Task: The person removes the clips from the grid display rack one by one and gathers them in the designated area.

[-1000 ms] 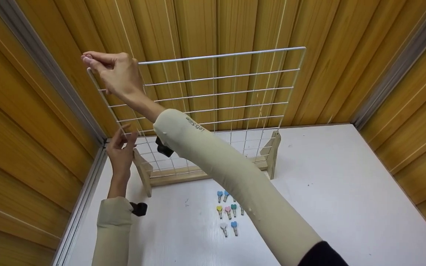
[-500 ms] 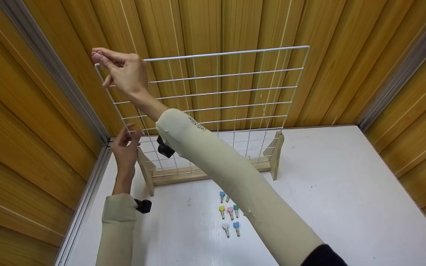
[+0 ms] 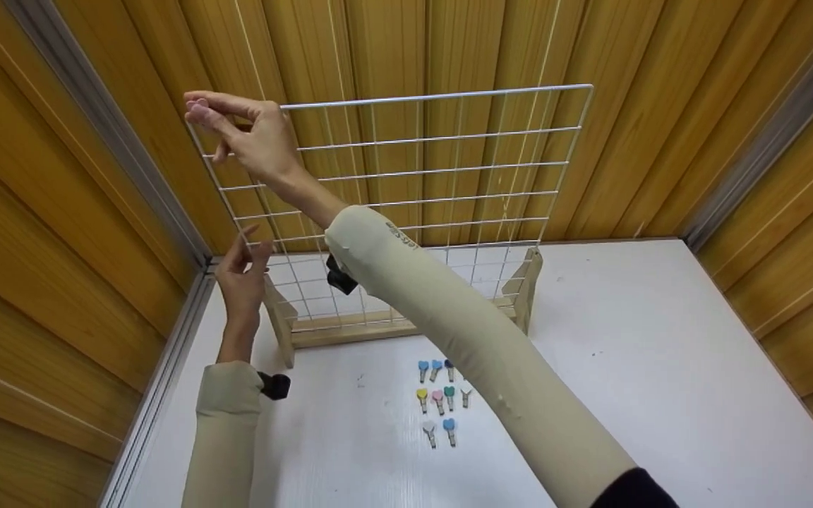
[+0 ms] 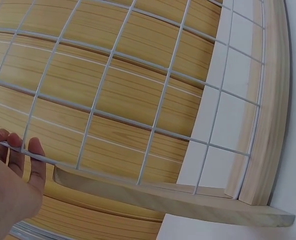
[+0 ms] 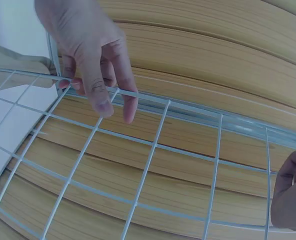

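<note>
A white wire grid panel [image 3: 430, 141] stands tilted in a wooden stand [image 3: 350, 336]. My left hand [image 3: 243, 286] holds its left edge low down, just above the stand's left upright. In the left wrist view, several fingertips [image 4: 36, 146] curl over the edge wire. Up at the grid's top left corner is my right hand [image 3: 265, 144], thumb and forefinger pinched together. A small pink piece [image 3: 199, 104] shows at those fingertips, resembling a heart-topped mini clothespin; its lower part is hidden. The fingers cover the corner itself. In the right wrist view, my right hand [image 5: 290, 192] appears partly, at the edge.
Heart-topped mini clothespins in several colours, including a yellow one [image 3: 422, 400] and a blue one [image 3: 449, 431], lie in rows on the white table [image 3: 350, 437]. My right forearm [image 3: 463, 331] crosses above. Wood-patterned walls [image 3: 787, 176] surround the table.
My right fingertips have shifted slightly right and now cover the grid's top left corner, which showed before. The left hand stays on the left edge. The head view has shifted a little.
</note>
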Demonstrator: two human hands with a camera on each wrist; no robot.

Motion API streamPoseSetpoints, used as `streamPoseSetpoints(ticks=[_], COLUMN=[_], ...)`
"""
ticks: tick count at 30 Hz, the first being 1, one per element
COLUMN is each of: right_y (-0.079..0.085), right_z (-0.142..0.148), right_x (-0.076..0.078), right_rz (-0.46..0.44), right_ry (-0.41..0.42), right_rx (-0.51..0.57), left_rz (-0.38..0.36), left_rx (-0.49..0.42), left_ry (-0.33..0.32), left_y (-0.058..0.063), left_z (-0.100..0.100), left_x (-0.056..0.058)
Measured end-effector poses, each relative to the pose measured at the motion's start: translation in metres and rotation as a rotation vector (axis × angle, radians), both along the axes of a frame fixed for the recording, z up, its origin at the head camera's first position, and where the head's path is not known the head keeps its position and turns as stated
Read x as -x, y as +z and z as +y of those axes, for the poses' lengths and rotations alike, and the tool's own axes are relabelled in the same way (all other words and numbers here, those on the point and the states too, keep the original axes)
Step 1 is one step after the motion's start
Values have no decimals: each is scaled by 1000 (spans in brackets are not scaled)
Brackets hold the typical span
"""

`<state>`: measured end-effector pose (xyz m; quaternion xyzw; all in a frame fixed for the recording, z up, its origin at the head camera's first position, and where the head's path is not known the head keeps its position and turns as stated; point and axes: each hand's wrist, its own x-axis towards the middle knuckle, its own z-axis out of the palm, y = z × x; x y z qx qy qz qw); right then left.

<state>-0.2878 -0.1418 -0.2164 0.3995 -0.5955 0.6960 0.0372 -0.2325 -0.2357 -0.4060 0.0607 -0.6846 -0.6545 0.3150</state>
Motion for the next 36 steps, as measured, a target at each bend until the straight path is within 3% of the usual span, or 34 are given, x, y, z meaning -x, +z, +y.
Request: streamPoseSetpoints(ticks=[7, 11, 16, 21, 36], right_y=[1, -2, -11, -19, -38], right_z=[7, 13, 25, 42, 117], right_x=[-3, -4, -5, -6, 0], right_rz=[-41, -44, 6, 8, 3], right_ry=[46, 72, 31, 19, -88], right_rx=[-93, -57, 63, 101, 108], left_rz=[34, 61, 50, 55, 110], left_rx=[-6, -11, -14, -33, -19], left_ry=[-6, 4, 8, 10, 1], left_y=[-1, -3, -11, -18, -14], left_z=[-3, -5, -8, -6, -5], left_x=[2, 5, 5, 5, 21])
